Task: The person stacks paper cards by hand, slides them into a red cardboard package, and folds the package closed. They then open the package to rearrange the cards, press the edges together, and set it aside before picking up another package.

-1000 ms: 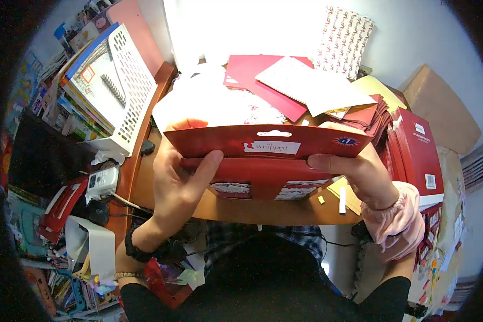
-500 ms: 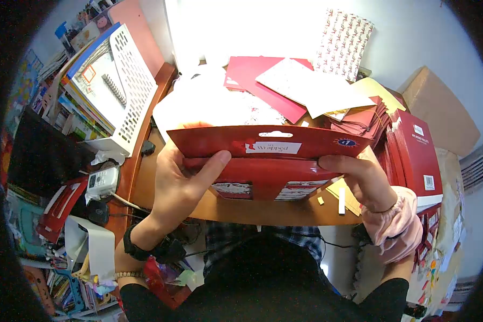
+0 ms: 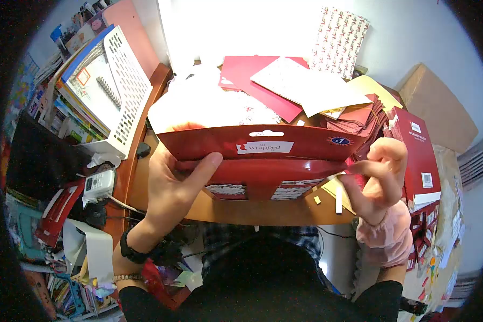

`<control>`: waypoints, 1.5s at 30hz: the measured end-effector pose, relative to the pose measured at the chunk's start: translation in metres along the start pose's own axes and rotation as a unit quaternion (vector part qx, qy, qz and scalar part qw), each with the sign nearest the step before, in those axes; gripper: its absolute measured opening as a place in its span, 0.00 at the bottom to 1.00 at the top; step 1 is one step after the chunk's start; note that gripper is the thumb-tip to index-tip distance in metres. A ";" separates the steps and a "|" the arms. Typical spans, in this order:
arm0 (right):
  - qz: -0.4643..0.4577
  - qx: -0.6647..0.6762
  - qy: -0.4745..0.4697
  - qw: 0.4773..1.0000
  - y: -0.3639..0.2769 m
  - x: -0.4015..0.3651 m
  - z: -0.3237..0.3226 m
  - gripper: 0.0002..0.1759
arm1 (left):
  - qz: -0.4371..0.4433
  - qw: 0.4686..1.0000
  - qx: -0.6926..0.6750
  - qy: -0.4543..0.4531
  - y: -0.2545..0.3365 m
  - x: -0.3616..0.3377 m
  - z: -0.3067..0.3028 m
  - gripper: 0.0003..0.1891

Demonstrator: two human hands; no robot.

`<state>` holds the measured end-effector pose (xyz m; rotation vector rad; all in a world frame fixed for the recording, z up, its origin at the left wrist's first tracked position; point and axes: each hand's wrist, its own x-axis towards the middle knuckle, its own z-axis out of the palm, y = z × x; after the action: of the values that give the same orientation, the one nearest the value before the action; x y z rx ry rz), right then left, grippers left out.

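A red card packet with a hang hole, a white "Wrapped" label and a blue "#1" badge is held up over the desk's front edge. Its top flap stands raised, and pictured panels show low on its front. My left hand grips the packet's left end, thumb on the front and fingers behind. At the right end, my right hand is curled, with thumb and forefinger close to the packet's corner. Whatever lies between those fingertips is too small to make out.
Red folders and white patterned cards lie behind the packet. A stack of red wallet packs stands at right, beside a cardboard piece. A white perforated file holder is at left. Paper scraps lie on the desk.
My right hand has moved off the packet's front, out to its right edge, and its fingers have curled. My left hand keeps its hold, and the packet appears slightly further left.
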<state>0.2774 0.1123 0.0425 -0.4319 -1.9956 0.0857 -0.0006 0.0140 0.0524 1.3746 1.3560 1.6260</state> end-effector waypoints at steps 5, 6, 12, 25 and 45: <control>-0.042 -0.158 -0.104 0.981 -0.022 0.020 0.001 0.24 | -0.018 0.999 -0.028 0.007 0.001 0.000 0.002 0.17; 0.009 -0.171 -0.101 0.980 -0.030 0.022 0.003 0.21 | -0.026 0.999 -0.022 0.003 0.002 0.000 0.001 0.17; 0.023 -0.089 -0.114 0.989 -0.023 0.028 0.012 0.18 | -0.080 0.997 -0.014 -0.008 0.004 -0.001 -0.001 0.22; 0.041 -0.058 -0.132 0.989 -0.023 0.033 0.012 0.14 | -0.017 0.999 -0.031 -0.006 -0.001 -0.001 -0.002 0.18; -0.254 -0.150 -0.142 0.945 -0.044 0.035 0.059 0.29 | -0.033 0.999 -0.038 -0.014 0.001 -0.002 -0.001 0.20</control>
<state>0.1997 0.0911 0.0569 -0.0834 -2.3561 -0.5108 -0.0009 0.0115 0.0529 1.2906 1.2968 1.5936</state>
